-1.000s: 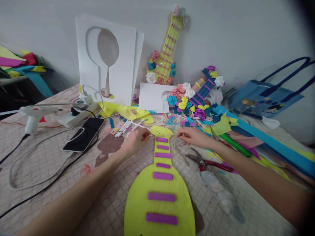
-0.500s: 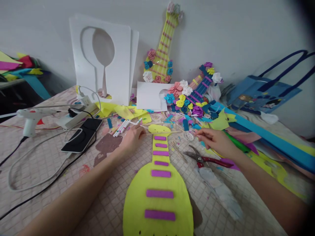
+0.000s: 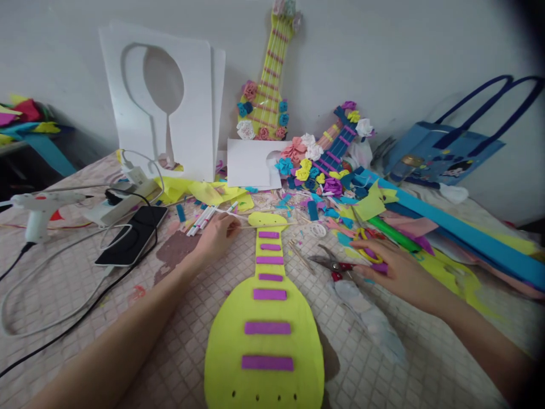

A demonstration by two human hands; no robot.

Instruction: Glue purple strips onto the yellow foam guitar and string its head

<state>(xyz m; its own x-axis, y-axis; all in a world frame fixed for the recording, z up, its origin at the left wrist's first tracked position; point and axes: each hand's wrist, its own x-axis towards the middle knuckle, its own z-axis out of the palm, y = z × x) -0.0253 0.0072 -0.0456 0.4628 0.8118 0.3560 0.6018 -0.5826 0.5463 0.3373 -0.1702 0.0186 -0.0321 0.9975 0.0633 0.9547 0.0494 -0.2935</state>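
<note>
Setting: we look down at a table [image 3: 85, 295] covered in a quilted cloth and pushed against a white wall.
Guitar: a yellow foam guitar [image 3: 264, 346] with purple strips lies flat at the near edge, in the middle, its neck pointing towards the wall.
Left hand: our left hand [image 3: 217, 238] rests just left of the guitar's head, its fingers closed on the end of a thin stick [image 3: 272, 225].
Stick: it lies across the guitar's head, running off to the right.
Right hand: our right hand [image 3: 400, 272] lies well to the right of the neck with its fingers stretched out, not clamped on anything.
Scissors: the fingertips touch the yellow loops of the scissors [image 3: 367, 253].
Pliers: red-handled pliers [image 3: 330, 263] lie between the guitar's neck and the right hand.
Left side: we see a glue gun [image 3: 36, 207] near the left edge, then a power strip [image 3: 113, 207], a dark phone [image 3: 131, 234] and loose cables.
Pens: a few pens [image 3: 202, 220] lie just beyond the left hand.
Far edge: a white board [image 3: 187, 113] with a guitar-shaped hole leans on the wall beside two flowered guitars [image 3: 266, 96].
Right side: long foam sheets [image 3: 460, 233] and a blue bag [image 3: 443, 156] fill the far right corner.
</note>
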